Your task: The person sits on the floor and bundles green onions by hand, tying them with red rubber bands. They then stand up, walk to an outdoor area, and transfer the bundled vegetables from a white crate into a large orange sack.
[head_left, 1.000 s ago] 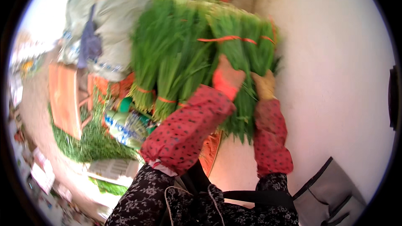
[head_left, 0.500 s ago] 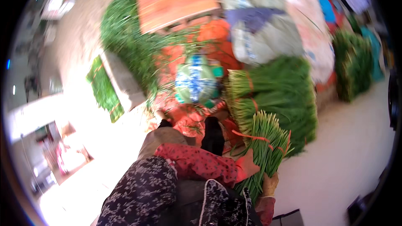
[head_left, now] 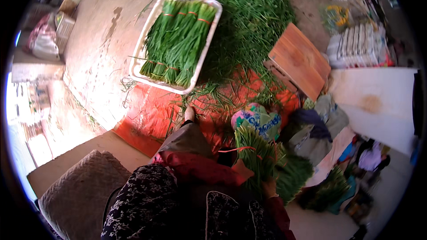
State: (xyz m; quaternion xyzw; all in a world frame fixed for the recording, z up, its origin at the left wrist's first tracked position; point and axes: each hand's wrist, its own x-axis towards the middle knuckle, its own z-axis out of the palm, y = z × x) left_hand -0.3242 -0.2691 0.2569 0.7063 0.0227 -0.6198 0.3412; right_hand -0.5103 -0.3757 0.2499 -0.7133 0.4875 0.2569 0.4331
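Both my hands hold a thick bunch of garlic chives point(head_left: 250, 146) at the lower middle, its pale cut ends pointing away from me. Orange-red bands circle it, and one loose band end sticks out to the left. My left hand point(head_left: 242, 170) grips the bunch's near left side, below the band. Lower down on the right, my right hand point(head_left: 269, 188) is wrapped round the leafy part; some of its fingers are hidden. Just behind the bunch sits a round padded seat with a colourful cover point(head_left: 262, 122). More chives point(head_left: 294, 175) lie right beside my right hand.
A white plastic crate point(head_left: 160, 85) with several banded bunches stands at the far left. Loose green trimmings point(head_left: 253, 13) are heaped beside it. A wooden board point(head_left: 300, 60) leans at the right. Orange sheeting point(head_left: 149, 111) covers the floor; a grey quilted pad point(head_left: 82, 195) lies near left.
My view has swung left, bringing the full crate into sight and shifting the board and sacks to the right. Both hands still grip the bunch.
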